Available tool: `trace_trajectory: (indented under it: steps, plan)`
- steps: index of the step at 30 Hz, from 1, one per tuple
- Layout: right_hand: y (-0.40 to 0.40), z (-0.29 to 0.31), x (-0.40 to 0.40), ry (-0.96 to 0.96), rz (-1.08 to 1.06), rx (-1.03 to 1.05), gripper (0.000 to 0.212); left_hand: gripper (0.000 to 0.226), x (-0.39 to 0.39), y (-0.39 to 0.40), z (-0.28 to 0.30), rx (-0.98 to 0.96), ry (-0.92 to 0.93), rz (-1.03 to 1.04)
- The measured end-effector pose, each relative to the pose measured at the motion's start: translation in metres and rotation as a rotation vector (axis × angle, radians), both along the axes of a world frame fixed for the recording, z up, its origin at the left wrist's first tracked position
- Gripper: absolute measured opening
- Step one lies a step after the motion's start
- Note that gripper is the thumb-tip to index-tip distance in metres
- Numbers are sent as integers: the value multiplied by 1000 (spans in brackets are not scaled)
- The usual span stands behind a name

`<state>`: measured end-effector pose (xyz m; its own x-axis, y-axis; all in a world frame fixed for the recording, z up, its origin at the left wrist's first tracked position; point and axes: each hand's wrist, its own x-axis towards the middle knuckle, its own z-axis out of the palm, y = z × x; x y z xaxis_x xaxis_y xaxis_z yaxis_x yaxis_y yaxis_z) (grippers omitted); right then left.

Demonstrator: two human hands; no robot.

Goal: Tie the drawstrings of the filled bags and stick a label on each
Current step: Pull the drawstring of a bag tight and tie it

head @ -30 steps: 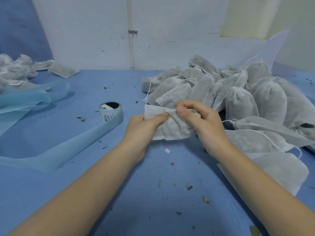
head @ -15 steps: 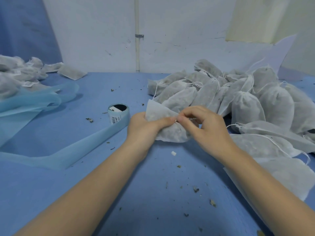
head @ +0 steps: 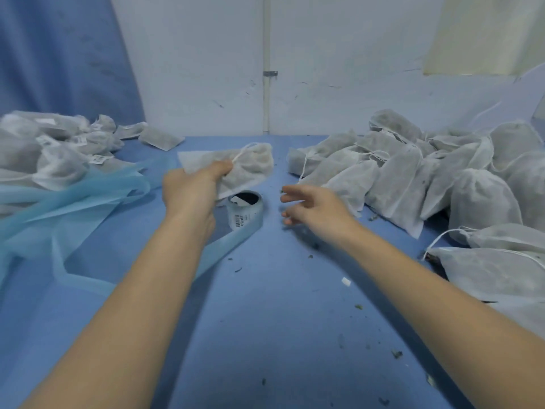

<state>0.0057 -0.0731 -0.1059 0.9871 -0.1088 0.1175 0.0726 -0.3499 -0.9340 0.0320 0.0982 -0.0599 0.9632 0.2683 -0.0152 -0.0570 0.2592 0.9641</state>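
Note:
My left hand [head: 191, 191] grips a white filled drawstring bag [head: 250, 166] by its gathered neck and holds it in the air above the label roll [head: 244, 209]. The roll stands on the blue table with a pale blue backing strip [head: 230, 249] trailing from it toward the left. To the right of the roll my right hand [head: 312, 206] hovers over the table, fingers spread and empty. A heap of filled white bags [head: 413, 178] with loose drawstrings lies at the right. Another pile of bags [head: 53, 149], some with small white labels, lies at the far left.
Loose pale blue backing ribbon [head: 67, 202] is bunched on the left of the blue table [head: 280, 320]. Small dark crumbs and a white scrap [head: 345, 281] are scattered on the tabletop. A white wall with a thin vertical pipe [head: 266, 69] closes the back.
Both hands were working the neck of the bag low over the table. Now the right hand has let go and the left hand has carried the bag up and to the left.

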Motion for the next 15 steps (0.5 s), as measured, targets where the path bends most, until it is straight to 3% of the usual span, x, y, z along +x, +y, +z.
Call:
trace_trajectory:
  steps: [3, 7, 10, 13, 15]
  plan:
    - [5, -3, 11, 12, 101, -347, 63, 44, 11, 11, -4, -46, 33, 97]
    - [20, -3, 23, -25, 148, -366, 76, 33, 19, 13, -11, 8, 59, 109]
    - [26, -5, 29, -35, 157, -365, 71, 38, 20, 11, -15, 47, 81, 47]
    - [34, -7, 31, -50, 147, -345, 44, 41, 23, 9, -17, 81, 83, 26]
    - [39, -10, 31, -64, 110, -350, 45, 39, 24, 8, -18, 138, 59, 26]
